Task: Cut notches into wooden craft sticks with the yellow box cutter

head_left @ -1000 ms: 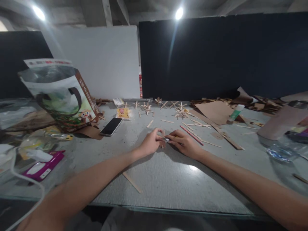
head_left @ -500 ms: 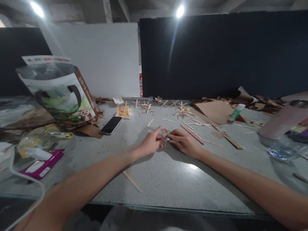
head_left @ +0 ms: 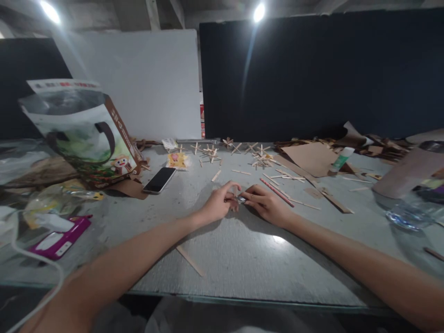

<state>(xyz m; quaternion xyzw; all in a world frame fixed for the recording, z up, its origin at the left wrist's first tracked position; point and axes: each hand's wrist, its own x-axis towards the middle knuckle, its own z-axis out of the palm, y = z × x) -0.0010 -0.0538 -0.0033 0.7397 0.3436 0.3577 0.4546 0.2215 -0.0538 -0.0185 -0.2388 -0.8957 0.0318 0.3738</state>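
My left hand (head_left: 220,201) is closed on a small wooden stick piece (head_left: 235,190) that stands up between its fingers. Close beside it on the right, my right hand (head_left: 266,203) pinches a small shiny metallic object (head_left: 241,200), whose shape is too small to make out. The fingertips of both hands nearly meet above the grey table (head_left: 222,259). Just right of my right hand lie a red patterned stick (head_left: 276,192) and several thin wooden sticks (head_left: 305,204). Behind the hands are crossed-stick pieces (head_left: 262,159).
A phone (head_left: 159,180), a yellow packet (head_left: 177,161) and a large printed bag (head_left: 83,138) are on the left, with a purple box (head_left: 62,238) nearer. Cardboard (head_left: 308,158), a glue stick (head_left: 342,159) and a pinkish bottle (head_left: 402,173) are on the right. One stick (head_left: 190,260) lies near the front edge.
The small metallic object between the fingers has tilted slightly. Both hands stay in nearly the same place, and the whole view has shifted a little.
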